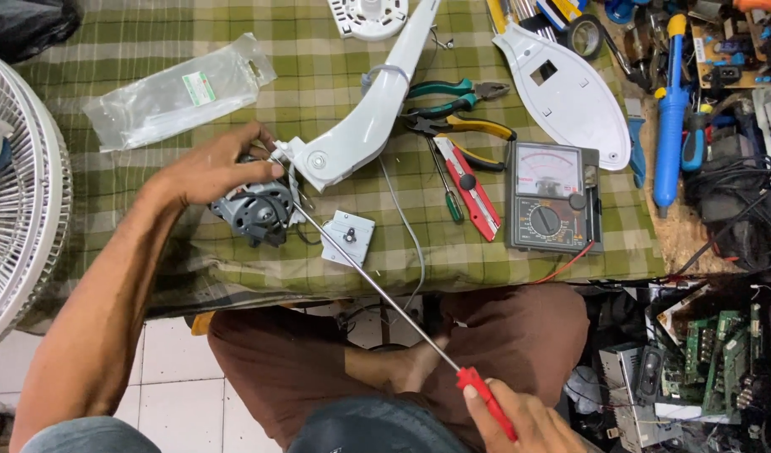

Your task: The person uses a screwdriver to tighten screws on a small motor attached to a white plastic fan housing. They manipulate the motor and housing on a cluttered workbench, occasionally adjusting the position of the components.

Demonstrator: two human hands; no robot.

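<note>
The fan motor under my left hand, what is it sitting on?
The fan motor rests on a green checked cloth covering the bench. The left hand hides the motor's top, and the cloth hides the bench surface.

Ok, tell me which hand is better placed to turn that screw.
Probably right: the right hand grips the long screwdriver, its tip at the grey motor. The left hand is steadying that motor.

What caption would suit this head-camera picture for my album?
Left hand steadies a grey fan motor while right hand drives a long red-handled screwdriver into it.
</note>
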